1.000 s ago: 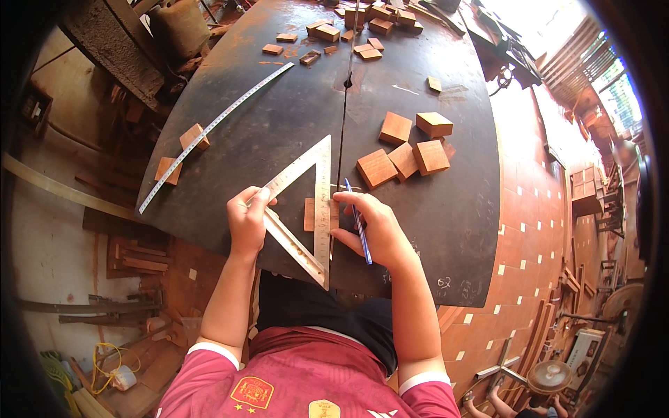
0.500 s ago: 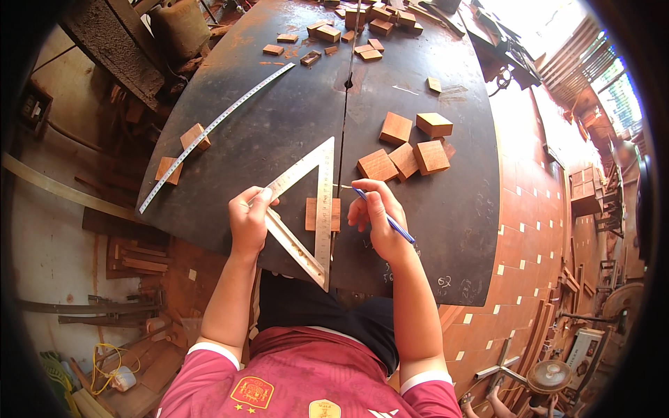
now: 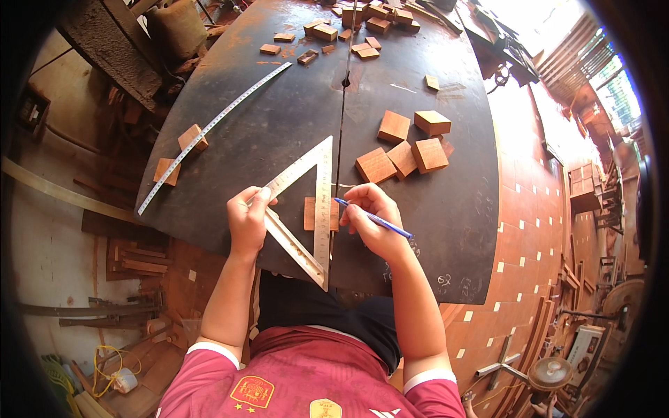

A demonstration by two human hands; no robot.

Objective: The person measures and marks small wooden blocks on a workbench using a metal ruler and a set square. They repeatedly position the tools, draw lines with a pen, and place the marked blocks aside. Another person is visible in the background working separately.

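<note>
1. Left hand (image 3: 249, 219): thumb and fingers pinched on the left corner of a metal set square (image 3: 323, 209).
2. Right hand (image 3: 376, 219): grasping a blue pen (image 3: 390, 226), writing end aimed left. Whether its tip touches wood, cannot tell.
3. Small wooden block (image 3: 310, 214): on the bench (image 3: 453, 230), near its near edge, under the square's graduated side and showing on both sides of it. Right hand is nearer, just beside the block's right end; left hand farther off.
4. Key relation: graduated side's long axis runs from near edge toward far edge (almost alongside the bench's seam (image 3: 343, 125)); pen slants across it from the right.
5. Outward: block cluster (image 3: 394, 127) right of seam; measuring strip (image 3: 216, 125) along the left edge, over two blocks (image 3: 167, 172); offcuts (image 3: 325, 32) toward the far edge.
</note>
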